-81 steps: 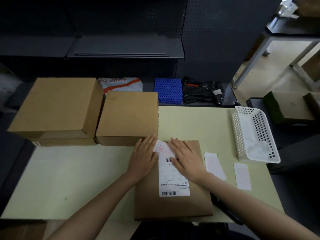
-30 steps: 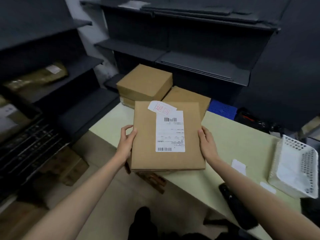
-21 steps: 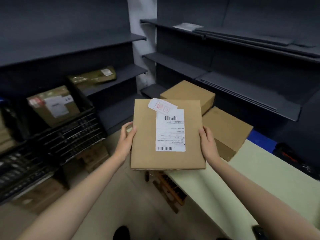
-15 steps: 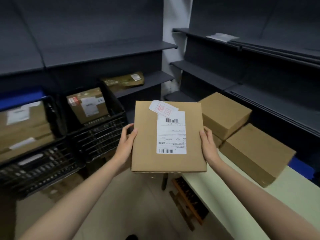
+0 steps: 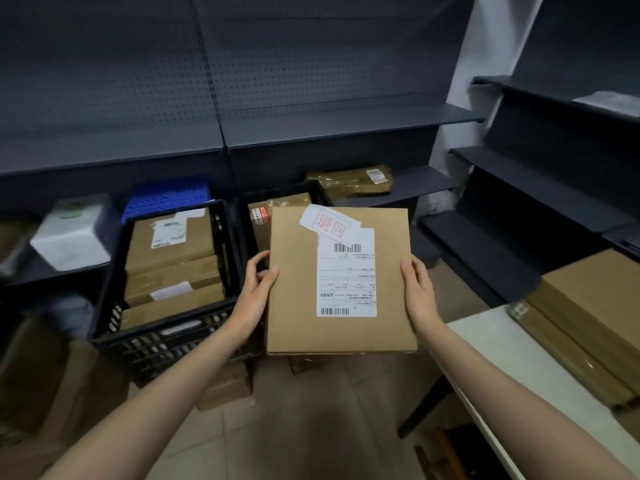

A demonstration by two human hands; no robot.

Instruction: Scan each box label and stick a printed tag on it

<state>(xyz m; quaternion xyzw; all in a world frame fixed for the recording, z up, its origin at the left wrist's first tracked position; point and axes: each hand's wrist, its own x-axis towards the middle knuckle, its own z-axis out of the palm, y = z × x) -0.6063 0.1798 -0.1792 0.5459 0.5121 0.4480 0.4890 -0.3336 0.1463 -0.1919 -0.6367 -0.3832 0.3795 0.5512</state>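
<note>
The flat cardboard box was held in the air above the floor, face up, at the centre of the view. The left hand gripped its left edge, thumb curled over the top face and fingers beneath. The right hand gripped the right edge in the same manner.

A white shipping label with barcodes lay on the box's top face. A small printed tag with red characters was stuck at the label's 11 o'clock corner, overlapping it.

At 9 o'clock from the box stood a black crate containing labelled parcels. A second black crate stood at 12 o'clock, partly hidden by the box. At 3 o'clock, the pale worktop carried another brown box. Dark shelving lined the walls.
</note>
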